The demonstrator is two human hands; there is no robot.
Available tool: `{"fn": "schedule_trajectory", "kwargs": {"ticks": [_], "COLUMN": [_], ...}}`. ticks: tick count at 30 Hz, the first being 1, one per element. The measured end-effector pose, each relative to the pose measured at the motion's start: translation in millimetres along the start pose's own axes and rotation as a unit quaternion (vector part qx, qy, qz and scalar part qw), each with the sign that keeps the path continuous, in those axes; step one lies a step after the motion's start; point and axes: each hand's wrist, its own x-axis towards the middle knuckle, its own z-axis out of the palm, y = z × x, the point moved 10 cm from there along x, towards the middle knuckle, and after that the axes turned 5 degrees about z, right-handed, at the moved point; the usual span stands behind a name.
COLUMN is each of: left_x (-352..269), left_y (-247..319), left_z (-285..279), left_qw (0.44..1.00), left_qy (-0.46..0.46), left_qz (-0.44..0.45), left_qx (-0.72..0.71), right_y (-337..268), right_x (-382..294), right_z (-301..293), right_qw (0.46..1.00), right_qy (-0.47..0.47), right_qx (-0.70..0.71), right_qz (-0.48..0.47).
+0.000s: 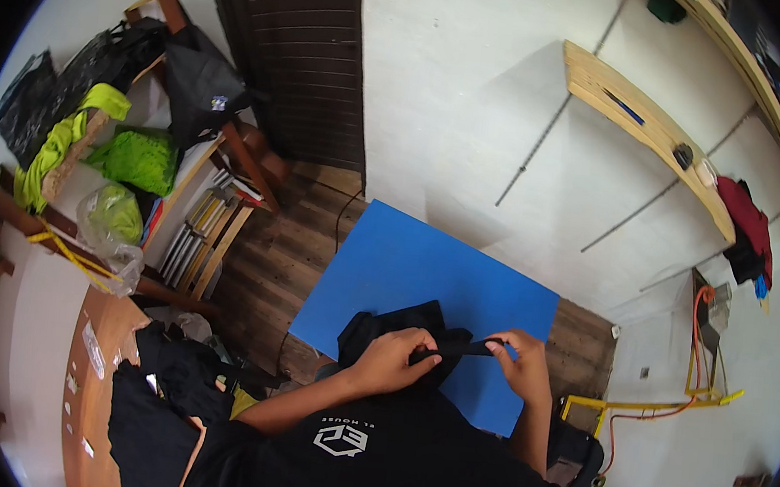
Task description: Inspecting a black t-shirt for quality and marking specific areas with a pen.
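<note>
A black cloth garment lies bunched on the near part of the blue tabletop. My left hand pinches one edge of it between thumb and fingers. The fingertips of my right hand grip the other end of a narrow black strip of the same cloth. That strip stretches nearly straight between both hands, just above the tabletop. Part of the garment is hidden behind my left hand and forearm.
On the left, a wooden shelf holds a green bag and black plastic bags. More black cloth lies on a brown table. A wall shelf hangs at right, above a yellow metal frame with an orange hose.
</note>
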Motion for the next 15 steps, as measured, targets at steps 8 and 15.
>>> {"fn": "schedule_trajectory", "kwargs": {"ticks": [8,15], "left_x": [9.2,8.5], "left_y": [-11.4,-0.8], "left_z": [0.2,-1.1], "left_qw": [0.984,0.981], "left_qy": [0.018,0.007], "left_qz": [-0.014,-0.027], "left_qx": [-0.179,-0.190], "right_y": [0.8,-24.2], "right_x": [3.3,0.8], "right_z": [-35.9,-44.6], "right_qw": [0.987,0.975], "right_qy": [0.086,0.185], "right_qx": [0.133,0.054], "right_qz": [-0.003,-0.110]}}
